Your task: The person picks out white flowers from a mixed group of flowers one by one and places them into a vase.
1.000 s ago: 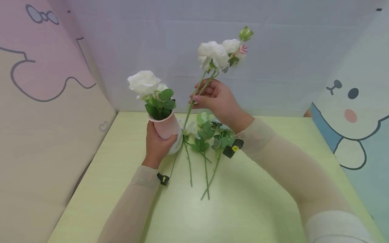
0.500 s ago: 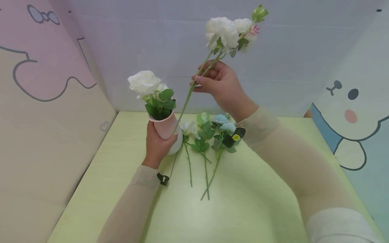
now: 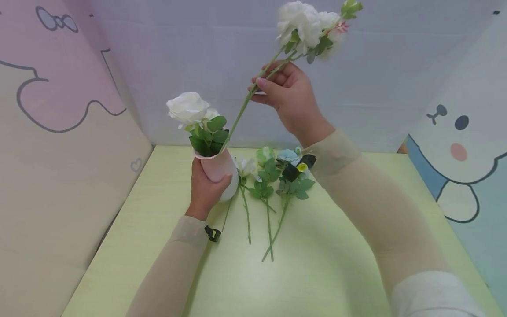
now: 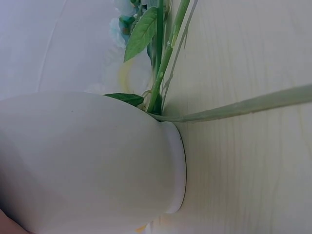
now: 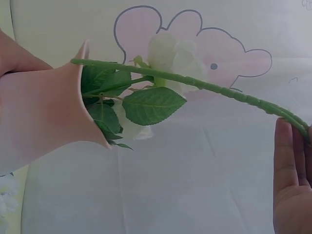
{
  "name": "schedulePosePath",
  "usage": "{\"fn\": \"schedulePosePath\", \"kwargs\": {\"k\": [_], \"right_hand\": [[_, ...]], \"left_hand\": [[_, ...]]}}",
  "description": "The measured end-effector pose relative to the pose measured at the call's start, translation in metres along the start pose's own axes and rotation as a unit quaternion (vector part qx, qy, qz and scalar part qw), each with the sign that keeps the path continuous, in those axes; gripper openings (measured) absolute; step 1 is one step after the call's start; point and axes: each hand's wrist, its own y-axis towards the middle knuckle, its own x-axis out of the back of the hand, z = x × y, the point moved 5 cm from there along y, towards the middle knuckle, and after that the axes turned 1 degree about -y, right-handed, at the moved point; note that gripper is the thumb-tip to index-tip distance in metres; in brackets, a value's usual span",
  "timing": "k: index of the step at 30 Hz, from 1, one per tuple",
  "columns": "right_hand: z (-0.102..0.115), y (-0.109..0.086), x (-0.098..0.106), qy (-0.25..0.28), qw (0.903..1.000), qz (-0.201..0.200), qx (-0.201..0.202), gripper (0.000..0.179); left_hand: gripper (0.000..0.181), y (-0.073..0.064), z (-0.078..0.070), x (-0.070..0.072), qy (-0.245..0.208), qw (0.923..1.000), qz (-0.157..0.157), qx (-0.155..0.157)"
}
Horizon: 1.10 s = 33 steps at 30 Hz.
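Note:
My left hand [image 3: 204, 191] grips a vase [image 3: 215, 167], pink at the neck and white lower down, whose base shows against the table in the left wrist view. White roses [image 3: 188, 108] with green leaves stand in its mouth. Raised above the vase, my right hand [image 3: 291, 94] pinches a branching artificial flower stem [image 5: 219, 90] between thumb and fingers. At its top are large white blooms [image 3: 303, 24], a green bud and a small pink sprig. The stem slants down to the left, and its lower end overlaps the vase rim in the right wrist view.
On the table [image 3: 317, 255] right of the vase lie several artificial flowers: a white one [image 3: 247, 167], a green one [image 3: 264, 155] and a pale blue one [image 3: 288, 155]. Their stems point toward the front. Printed cloth walls [image 3: 431, 88] enclose the back and sides.
My right hand has risen and moved slightly right with the white flower stem, bringing the stem's lower end from beside the vase up to its rim. The left hand and vase have stayed put.

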Motion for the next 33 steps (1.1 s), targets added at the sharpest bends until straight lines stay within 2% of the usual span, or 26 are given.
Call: {"fn": "schedulePosePath", "kwargs": {"k": [7, 13, 33], "right_hand": [[0.005, 0.004, 0.005, 0.043, 0.9986, -0.032, 0.0, 0.015], [-0.006, 0.006, 0.011, 0.058, 0.997, -0.049, -0.012, 0.016], [-0.055, -0.009, 0.008, -0.003, 0.9988, -0.034, -0.035, 0.018]], "left_hand": [[0.096, 0.0, 0.001, -0.001, 0.001, 1.0, 0.0, 0.001], [0.096, 0.0, 0.001, -0.001, -0.002, 1.0, -0.001, -0.005], [0.097, -0.002, 0.0, -0.002, 0.006, 1.0, -0.001, -0.001]]}}
